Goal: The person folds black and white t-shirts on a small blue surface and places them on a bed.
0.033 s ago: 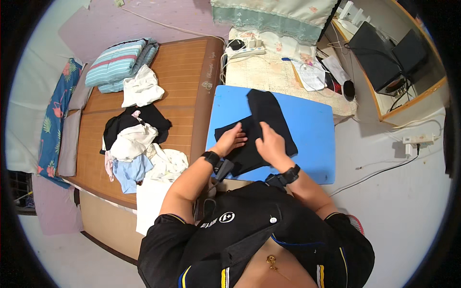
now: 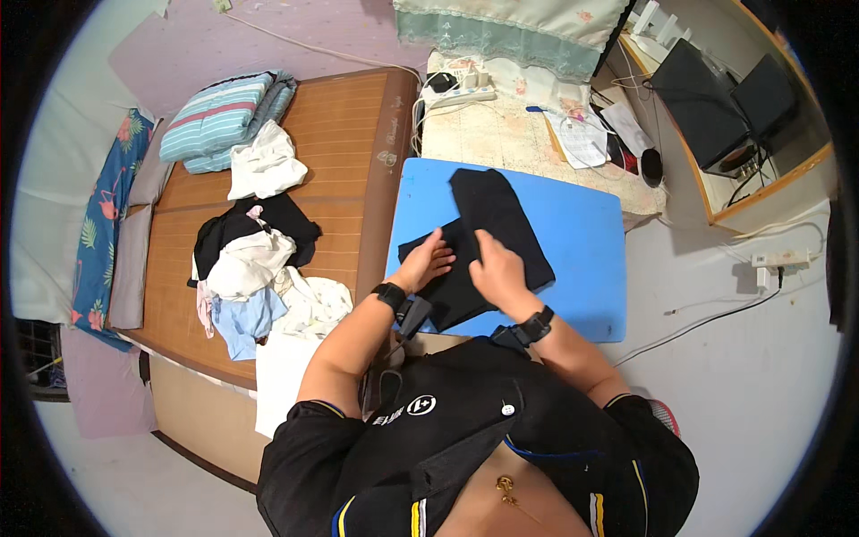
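Note:
A black garment [image 2: 501, 213], with two leg-like parts lying at an angle to each other, is spread on a small blue table [image 2: 586, 251] in front of me. My right hand [image 2: 498, 276] is closed, pinching the left edge of the part that runs up and away. Over the garment's left part, my left hand [image 2: 428, 263] has its fingers stretched out, palm turned inward, and grips nothing. I cannot tell if it presses on the cloth. The garment's near edge reaches close to the table's front edge.
At left, a bed [image 2: 335, 134] with a brown mat holds a loose clothes pile [image 2: 255, 264], a white cloth [image 2: 267, 163] and a folded striped quilt [image 2: 215, 116]. Behind the table stands a cloth-covered surface [image 2: 483, 134] with a power strip [image 2: 465, 94] and papers [image 2: 582, 141].
My right hand has shifted slightly left, and the garment's far end has swung a little left with it. My left hand has hardly moved.

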`<move>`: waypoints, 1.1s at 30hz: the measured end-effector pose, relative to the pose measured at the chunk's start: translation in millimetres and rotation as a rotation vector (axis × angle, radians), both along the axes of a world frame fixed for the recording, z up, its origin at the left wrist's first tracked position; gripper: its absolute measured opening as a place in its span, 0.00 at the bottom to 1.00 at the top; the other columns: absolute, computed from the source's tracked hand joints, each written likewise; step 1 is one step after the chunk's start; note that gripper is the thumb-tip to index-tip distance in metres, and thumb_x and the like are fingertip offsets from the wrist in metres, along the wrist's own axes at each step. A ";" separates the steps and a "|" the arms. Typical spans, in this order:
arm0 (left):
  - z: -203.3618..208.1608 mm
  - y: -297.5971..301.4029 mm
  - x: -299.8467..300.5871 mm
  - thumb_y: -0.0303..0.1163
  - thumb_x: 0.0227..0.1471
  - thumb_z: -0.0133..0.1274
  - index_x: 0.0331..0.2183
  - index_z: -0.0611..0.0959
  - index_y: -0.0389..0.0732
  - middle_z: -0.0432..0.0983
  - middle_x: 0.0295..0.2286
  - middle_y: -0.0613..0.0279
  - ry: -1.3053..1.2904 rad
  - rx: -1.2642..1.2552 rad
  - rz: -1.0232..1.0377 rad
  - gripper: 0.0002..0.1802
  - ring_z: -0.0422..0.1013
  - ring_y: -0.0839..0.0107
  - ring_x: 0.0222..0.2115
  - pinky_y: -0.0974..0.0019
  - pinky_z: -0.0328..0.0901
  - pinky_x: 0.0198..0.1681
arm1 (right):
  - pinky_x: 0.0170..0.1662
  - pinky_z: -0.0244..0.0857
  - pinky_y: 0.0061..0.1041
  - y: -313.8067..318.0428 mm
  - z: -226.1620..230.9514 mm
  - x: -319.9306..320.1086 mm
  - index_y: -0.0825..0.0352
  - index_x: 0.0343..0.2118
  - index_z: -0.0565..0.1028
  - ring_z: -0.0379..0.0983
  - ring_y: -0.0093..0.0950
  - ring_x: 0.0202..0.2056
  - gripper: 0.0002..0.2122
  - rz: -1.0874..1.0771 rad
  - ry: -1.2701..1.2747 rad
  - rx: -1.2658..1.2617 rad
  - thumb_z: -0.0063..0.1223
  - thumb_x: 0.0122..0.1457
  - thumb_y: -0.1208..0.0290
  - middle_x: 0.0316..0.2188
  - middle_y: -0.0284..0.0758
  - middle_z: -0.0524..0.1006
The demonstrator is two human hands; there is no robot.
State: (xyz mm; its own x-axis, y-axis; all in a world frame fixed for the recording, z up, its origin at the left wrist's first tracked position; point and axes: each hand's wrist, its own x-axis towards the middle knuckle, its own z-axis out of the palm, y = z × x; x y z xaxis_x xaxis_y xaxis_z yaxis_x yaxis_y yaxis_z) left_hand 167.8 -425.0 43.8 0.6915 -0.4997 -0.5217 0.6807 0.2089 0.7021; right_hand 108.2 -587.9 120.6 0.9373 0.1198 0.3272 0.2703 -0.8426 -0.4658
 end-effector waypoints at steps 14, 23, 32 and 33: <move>21.3 67.8 -35.1 0.64 0.45 0.41 0.47 0.63 0.29 0.68 0.37 0.50 0.175 0.309 -0.353 0.45 0.68 0.62 0.39 0.62 0.65 0.40 | 0.37 0.64 0.38 -12.0 -41.1 -15.4 0.68 0.47 0.63 0.69 0.43 0.35 0.22 0.378 0.347 0.024 0.48 0.45 0.72 0.37 0.46 0.71; -16.3 60.7 -46.1 0.52 0.50 0.44 0.43 0.69 0.38 0.64 0.43 0.54 0.209 -0.154 -0.072 0.28 0.66 0.60 0.42 0.55 0.62 0.46 | 0.39 0.61 0.33 -7.7 -32.6 -35.4 0.72 0.45 0.64 0.69 0.38 0.35 0.22 0.617 0.243 -0.052 0.50 0.44 0.74 0.36 0.43 0.72; -10.1 53.9 -55.3 0.39 0.50 0.49 0.38 0.74 0.40 0.72 0.35 0.61 0.080 -0.070 -0.054 0.16 0.69 0.71 0.35 0.62 0.67 0.38 | 0.35 0.61 0.29 1.8 -43.7 -24.8 0.68 0.40 0.69 0.70 0.31 0.30 0.16 0.748 0.630 0.046 0.50 0.46 0.70 0.25 0.34 0.74; -9.1 52.5 -55.3 0.38 0.50 0.49 0.38 0.74 0.38 0.73 0.34 0.59 0.070 0.071 -0.040 0.16 0.70 0.71 0.32 0.64 0.68 0.34 | 0.34 0.62 0.29 -3.2 -48.1 -23.5 0.68 0.36 0.71 0.69 0.28 0.27 0.12 0.684 0.611 0.189 0.50 0.47 0.71 0.20 0.31 0.73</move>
State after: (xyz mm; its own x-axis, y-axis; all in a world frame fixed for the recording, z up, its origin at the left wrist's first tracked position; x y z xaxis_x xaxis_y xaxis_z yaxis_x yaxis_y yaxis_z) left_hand 112.5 -372.5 34.7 0.6326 -0.4860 -0.6030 0.7351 0.1318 0.6650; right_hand 84.7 -591.1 72.5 0.6987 0.7038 -0.1282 0.3427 -0.4866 -0.8036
